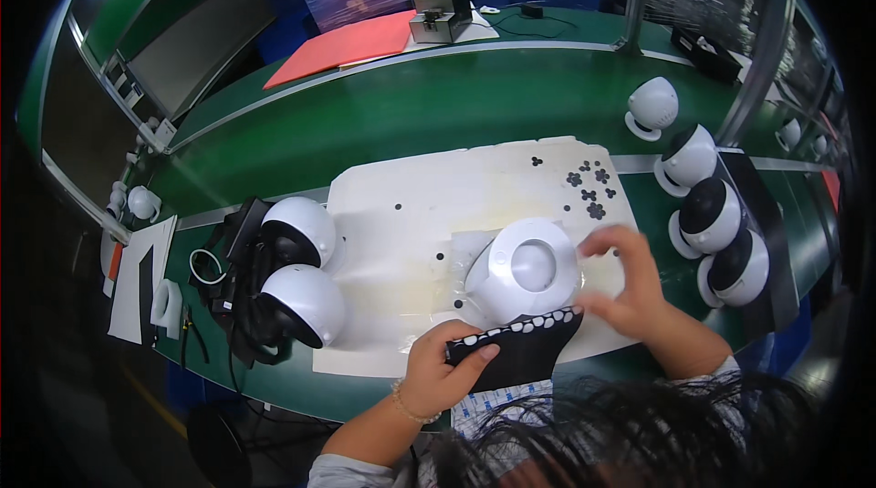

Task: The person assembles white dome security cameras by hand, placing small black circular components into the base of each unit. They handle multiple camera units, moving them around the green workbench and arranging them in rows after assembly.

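Observation:
In my left hand [443, 369] is a black sheet [516, 356] with a row of white round spots along its upper edge, pinched between thumb and fingers. My right hand [630, 292] is at the sheet's right end, thumb and fingers spread in a curve, with nothing visible between them. Just beyond the sheet a white rounded device [493, 283] lies with its ring-shaped base [504, 257] facing up. The white card [383, 260] under it bears scattered small black dots [595, 211], some clustered at the far right.
Two white devices with black fronts [301, 228] lie at the left beside black cables [251, 305]. Several more [712, 214] stand along the right side. Pliers [187, 333] lie at the left edge. A metal box [441, 15] and red sheet [351, 48] are on the far shelf.

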